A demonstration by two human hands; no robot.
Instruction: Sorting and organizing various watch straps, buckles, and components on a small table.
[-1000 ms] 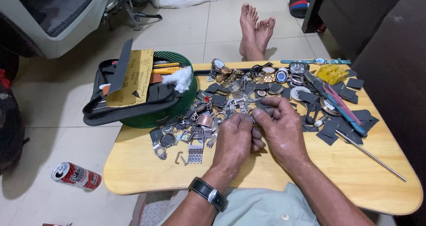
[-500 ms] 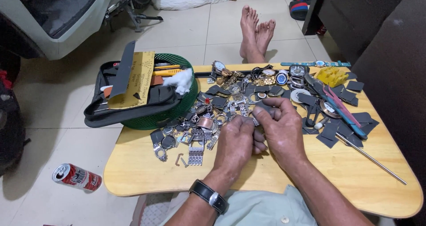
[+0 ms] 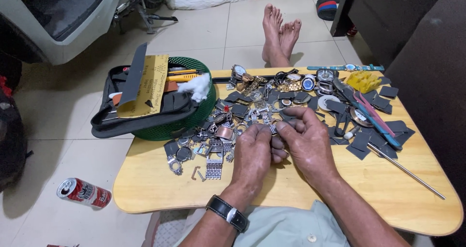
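Both hands have barely shifted, left hand (image 3: 252, 152) and right hand (image 3: 305, 142) pinching a small metal link (image 3: 273, 128) beside the watch-part pile (image 3: 252, 108).

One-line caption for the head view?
Both hands, left hand and right hand, pinch a small metal watch part over a cluttered wooden table.

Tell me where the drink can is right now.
The drink can lies on its side on the floor, lower left in the head view, just left of the wooden table.
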